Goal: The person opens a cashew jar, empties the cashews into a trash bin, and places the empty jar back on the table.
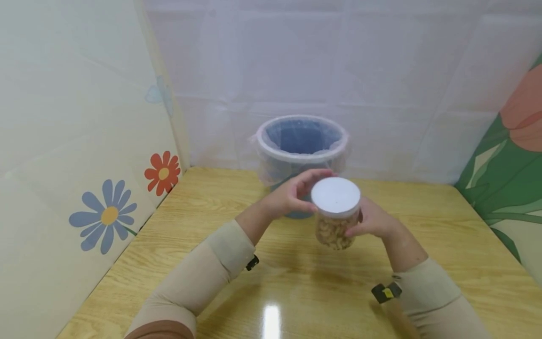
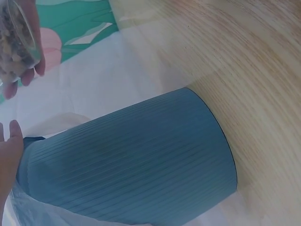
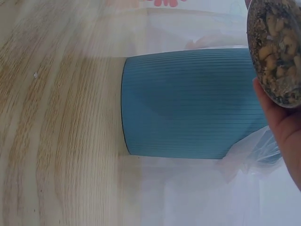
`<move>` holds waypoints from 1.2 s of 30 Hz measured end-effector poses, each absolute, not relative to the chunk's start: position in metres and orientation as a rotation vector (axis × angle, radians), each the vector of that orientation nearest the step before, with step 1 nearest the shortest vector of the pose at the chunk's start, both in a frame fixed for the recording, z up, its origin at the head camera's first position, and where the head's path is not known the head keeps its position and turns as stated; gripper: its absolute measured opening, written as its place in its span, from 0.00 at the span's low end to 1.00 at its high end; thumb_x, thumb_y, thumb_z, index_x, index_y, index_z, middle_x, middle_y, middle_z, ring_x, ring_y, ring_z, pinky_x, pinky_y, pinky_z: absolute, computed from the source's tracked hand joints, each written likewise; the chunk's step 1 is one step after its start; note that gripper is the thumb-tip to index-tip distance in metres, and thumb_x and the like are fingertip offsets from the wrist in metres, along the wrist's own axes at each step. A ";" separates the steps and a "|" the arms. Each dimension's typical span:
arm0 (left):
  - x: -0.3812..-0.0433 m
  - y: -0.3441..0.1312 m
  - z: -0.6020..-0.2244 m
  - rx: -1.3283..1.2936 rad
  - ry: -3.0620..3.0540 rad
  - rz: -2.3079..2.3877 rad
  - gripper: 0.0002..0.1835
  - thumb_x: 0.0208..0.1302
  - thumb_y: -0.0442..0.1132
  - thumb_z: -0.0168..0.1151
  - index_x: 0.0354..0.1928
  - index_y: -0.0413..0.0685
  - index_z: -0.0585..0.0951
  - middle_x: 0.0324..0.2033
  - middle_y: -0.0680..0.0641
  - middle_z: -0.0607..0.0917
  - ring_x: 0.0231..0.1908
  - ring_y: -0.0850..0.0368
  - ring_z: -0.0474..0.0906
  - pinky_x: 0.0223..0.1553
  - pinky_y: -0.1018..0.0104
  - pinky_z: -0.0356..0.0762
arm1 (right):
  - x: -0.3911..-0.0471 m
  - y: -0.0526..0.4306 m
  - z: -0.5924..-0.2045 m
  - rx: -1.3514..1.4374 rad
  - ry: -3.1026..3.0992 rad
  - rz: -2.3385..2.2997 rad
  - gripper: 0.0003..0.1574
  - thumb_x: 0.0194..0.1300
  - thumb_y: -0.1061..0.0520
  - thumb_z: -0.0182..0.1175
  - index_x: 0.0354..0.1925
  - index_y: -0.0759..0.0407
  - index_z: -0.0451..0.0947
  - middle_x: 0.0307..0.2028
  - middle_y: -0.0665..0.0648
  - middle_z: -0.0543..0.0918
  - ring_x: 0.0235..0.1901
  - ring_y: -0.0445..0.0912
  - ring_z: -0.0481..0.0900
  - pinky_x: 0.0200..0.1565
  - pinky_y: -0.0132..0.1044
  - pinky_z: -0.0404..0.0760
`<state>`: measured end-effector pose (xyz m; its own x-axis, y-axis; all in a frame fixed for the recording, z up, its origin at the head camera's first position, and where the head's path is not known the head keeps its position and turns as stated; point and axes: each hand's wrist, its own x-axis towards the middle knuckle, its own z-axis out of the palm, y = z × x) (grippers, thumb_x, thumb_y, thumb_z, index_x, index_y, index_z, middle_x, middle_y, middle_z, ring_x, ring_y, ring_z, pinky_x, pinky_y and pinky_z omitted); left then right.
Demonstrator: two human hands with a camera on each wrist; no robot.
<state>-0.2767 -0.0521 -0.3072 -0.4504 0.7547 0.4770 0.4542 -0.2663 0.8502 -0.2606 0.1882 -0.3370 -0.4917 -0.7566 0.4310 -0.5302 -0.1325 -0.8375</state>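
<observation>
A clear jar [image 1: 336, 230] with a white lid [image 1: 336, 195] is held above the table, upright in the head view. Curved, tan, nut-like pieces fill it, with dark crumbs near its base in the right wrist view. My right hand [image 1: 374, 219] grips its right side, thumb across the front. On the other side, my left hand [image 1: 292, 193] is spread beside the lid, thumb right at the lid's edge and fingers reaching behind it. Behind both hands stands a blue ribbed bin [image 2: 131, 155] with a white rim and a clear liner bag [image 3: 254, 148] folded over it.
The bin stands on a wood-grain table [image 1: 237, 301] near the white back sheet [image 1: 381, 70]. A flower-printed panel [image 1: 51, 117] borders the left side, and a green leaf-and-flower print [image 1: 521, 174] the right. Dark wrist cameras [image 1: 386, 293] sit at both cuffs.
</observation>
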 end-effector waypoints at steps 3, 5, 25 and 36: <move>-0.277 -0.051 -0.307 1.495 1.714 1.777 0.54 0.45 0.54 0.70 0.66 0.33 0.53 0.66 0.35 0.57 0.64 0.51 0.58 0.64 0.57 0.53 | -0.261 0.187 -0.337 -1.471 1.851 -1.670 0.51 0.47 0.55 0.69 0.65 0.61 0.54 0.57 0.56 0.69 0.56 0.48 0.69 0.56 0.43 0.69; -0.277 -0.050 -0.308 1.494 1.705 1.770 0.54 0.45 0.55 0.70 0.66 0.32 0.52 0.66 0.34 0.56 0.64 0.50 0.58 0.64 0.57 0.54 | -0.261 0.187 -0.337 -1.463 1.822 -1.663 0.52 0.48 0.54 0.69 0.65 0.60 0.53 0.58 0.57 0.68 0.56 0.49 0.69 0.57 0.43 0.69; -0.268 -0.045 -0.309 1.364 1.636 1.770 0.59 0.39 0.56 0.73 0.68 0.37 0.51 0.61 0.34 0.63 0.58 0.49 0.66 0.60 0.55 0.63 | -0.261 0.182 -0.338 -1.450 1.789 -1.639 0.54 0.49 0.53 0.69 0.66 0.60 0.49 0.59 0.59 0.64 0.58 0.50 0.65 0.59 0.44 0.66; -0.266 -0.043 -0.310 1.291 1.718 1.842 0.52 0.43 0.46 0.73 0.68 0.41 0.54 0.59 0.36 0.66 0.57 0.52 0.66 0.59 0.58 0.65 | -0.260 0.182 -0.337 -1.336 1.935 -1.664 0.53 0.46 0.62 0.69 0.65 0.63 0.50 0.58 0.58 0.65 0.57 0.48 0.66 0.58 0.40 0.67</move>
<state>-0.2662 -0.0432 -0.3101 -0.5461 0.7395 0.3936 0.3413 -0.2326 0.9107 -0.2598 0.1817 -0.3372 -0.5435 -0.7614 0.3535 -0.4634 -0.0790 -0.8826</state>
